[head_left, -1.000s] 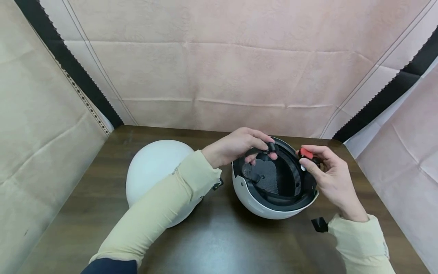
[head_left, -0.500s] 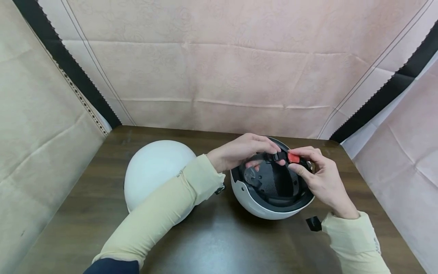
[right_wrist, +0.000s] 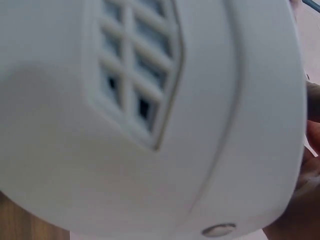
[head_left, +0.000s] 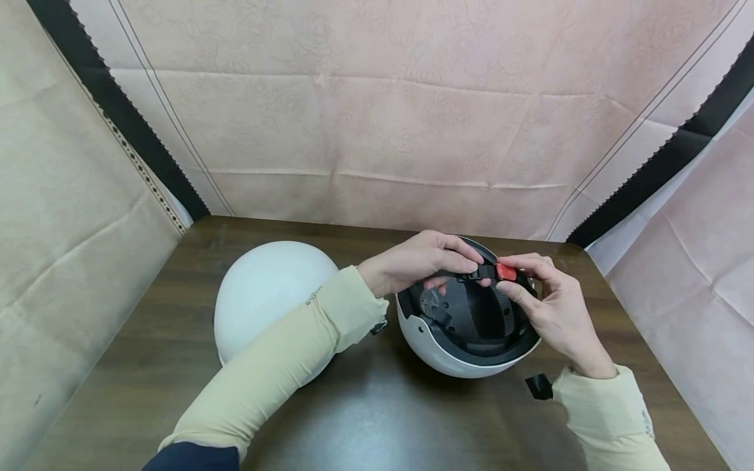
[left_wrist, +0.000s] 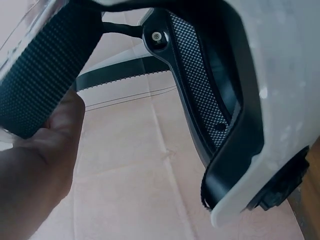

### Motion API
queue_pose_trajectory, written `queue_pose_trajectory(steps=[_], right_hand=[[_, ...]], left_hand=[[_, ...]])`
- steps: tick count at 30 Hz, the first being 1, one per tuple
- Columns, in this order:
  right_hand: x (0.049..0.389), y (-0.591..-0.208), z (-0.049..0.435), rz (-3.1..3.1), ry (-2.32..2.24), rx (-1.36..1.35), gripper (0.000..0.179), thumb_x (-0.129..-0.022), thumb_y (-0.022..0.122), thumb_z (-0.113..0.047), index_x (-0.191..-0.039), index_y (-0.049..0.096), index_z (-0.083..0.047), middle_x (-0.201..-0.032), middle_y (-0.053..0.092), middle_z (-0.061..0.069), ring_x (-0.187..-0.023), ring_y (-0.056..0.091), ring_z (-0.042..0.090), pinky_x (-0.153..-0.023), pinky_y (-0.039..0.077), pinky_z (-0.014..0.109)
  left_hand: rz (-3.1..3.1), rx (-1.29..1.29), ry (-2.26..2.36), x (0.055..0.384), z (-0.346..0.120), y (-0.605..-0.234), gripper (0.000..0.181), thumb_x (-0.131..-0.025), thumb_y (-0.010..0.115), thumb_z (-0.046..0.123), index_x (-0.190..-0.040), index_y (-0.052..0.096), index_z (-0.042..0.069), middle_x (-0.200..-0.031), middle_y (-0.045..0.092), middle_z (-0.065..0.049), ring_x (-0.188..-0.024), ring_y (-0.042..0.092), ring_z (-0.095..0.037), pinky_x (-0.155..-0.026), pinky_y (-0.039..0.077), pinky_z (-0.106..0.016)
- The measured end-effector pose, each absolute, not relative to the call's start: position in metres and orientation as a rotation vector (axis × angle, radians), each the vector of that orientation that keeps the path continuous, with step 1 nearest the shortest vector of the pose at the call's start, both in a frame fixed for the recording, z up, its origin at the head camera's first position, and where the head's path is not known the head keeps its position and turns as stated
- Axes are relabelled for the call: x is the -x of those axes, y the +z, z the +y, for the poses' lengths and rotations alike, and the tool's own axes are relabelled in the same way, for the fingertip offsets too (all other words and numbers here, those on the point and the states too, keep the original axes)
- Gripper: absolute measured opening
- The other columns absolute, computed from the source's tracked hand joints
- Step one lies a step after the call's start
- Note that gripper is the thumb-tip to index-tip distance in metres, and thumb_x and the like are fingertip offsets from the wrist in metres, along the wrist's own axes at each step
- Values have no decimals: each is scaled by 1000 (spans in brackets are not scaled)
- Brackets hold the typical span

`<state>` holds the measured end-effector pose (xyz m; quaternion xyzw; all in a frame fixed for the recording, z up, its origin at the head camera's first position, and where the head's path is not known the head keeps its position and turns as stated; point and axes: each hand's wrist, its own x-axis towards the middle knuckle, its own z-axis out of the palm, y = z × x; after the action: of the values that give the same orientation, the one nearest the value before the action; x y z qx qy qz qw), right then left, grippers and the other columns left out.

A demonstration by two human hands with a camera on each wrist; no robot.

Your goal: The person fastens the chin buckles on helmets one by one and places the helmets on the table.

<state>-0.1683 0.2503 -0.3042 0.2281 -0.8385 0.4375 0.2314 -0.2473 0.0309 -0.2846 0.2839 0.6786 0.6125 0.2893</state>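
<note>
A white helmet [head_left: 453,364] lies upside down on the table, its black lining [head_left: 465,307] facing up. Above its opening my left hand [head_left: 412,260] pinches the black half of the chin-strap buckle [head_left: 485,272] between thumb and fingers. My right hand [head_left: 554,304] pinches the red-topped half of the buckle [head_left: 505,272]; the two halves meet end to end in line. In the left wrist view a wide black strap [left_wrist: 50,65] crosses in front of the hand. The right wrist view is filled by the helmet's shell and its vent grille [right_wrist: 126,72], with my fingers partly hidden behind.
A second white helmet [head_left: 265,294] rests dome-up to the left, partly covered by my left forearm. The brown wooden table [head_left: 377,425] has pale cloth walls [head_left: 377,131] behind and at both sides.
The right hand has moved left with the red-topped buckle half, and the left hand slightly right and down. The halves, apart one second ago, now meet.
</note>
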Motion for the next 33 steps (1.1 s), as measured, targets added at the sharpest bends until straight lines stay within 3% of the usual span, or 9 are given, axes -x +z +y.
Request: queue_pose_trajectory(steps=[7, 12, 18, 20, 22, 25, 28, 33], right_hand=[[168, -302, 248, -2256, 1205, -727, 41, -71, 74, 20, -110, 67, 7, -99, 65, 15, -96, 51, 13, -81, 40, 18], [164, -298, 245, -2298, 1156, -700, 37, -70, 76, 17, -104, 69, 4, -97, 66, 13, -96, 54, 9, -82, 43, 16], [158, -295, 243, -2398, 1163, -652, 34, -73, 78, 10, -104, 70, 0, -99, 66, 7, -93, 57, 8, -78, 46, 16], [160, -298, 246, -2396, 1177, -636, 36, -74, 78, 10, -107, 70, 0, -100, 66, 8, -93, 57, 8, -78, 46, 16], [164, -305, 251, -2394, 1181, -611, 40, -75, 78, 8, -112, 70, -3, -103, 66, 7, -96, 57, 8, -80, 44, 17], [172, -316, 259, -2412, 1159, -545, 44, -78, 78, 2, -119, 69, -11, -108, 66, 2, -101, 55, 7, -85, 40, 17], [176, -324, 265, -2475, 1097, -464, 44, -82, 79, -12, -123, 67, -21, -113, 64, -4, -105, 52, 7, -87, 37, 20], [175, -328, 270, -2576, 1045, -418, 40, -88, 74, -26, -127, 64, -26, -121, 61, -6, -112, 46, 10, -92, 38, 42]], left_hand=[[1879, -761, 1579, 247, 40, -286, 24, -93, 65, 11, -116, 65, 4, -89, 70, -7, -40, 37, -15, -57, 49, -30], [1925, -670, 1583, 246, 45, -287, 24, -90, 69, 10, -114, 65, 10, -88, 72, -12, -43, 40, -17, -50, 44, -27], [1936, -635, 1586, 243, 49, -289, 26, -88, 72, 11, -112, 62, 12, -73, 67, -11, -42, 41, -17, -45, 38, -25], [1946, -653, 1583, 243, 48, -288, 27, -88, 73, 15, -113, 62, 12, -71, 66, -11, -44, 45, -19, -48, 41, -27], [1973, -679, 1572, 242, 46, -287, 30, -88, 73, 20, -114, 62, 12, -75, 69, -8, -50, 56, -22, -60, 46, -28], [2069, -697, 1560, 243, 40, -284, 32, -89, 72, 29, -115, 64, 12, -91, 73, -1, -75, 68, -24, -82, 48, -33], [2199, -668, 1558, 245, 32, -283, 32, -91, 69, 31, -117, 66, 12, -105, 69, 4, -98, 65, -17, -92, 45, -38], [2316, -510, 1553, 249, 19, -286, 32, -94, 65, 26, -123, 63, 12, -120, 60, -2, -111, 54, -18, -96, 44, -37]])
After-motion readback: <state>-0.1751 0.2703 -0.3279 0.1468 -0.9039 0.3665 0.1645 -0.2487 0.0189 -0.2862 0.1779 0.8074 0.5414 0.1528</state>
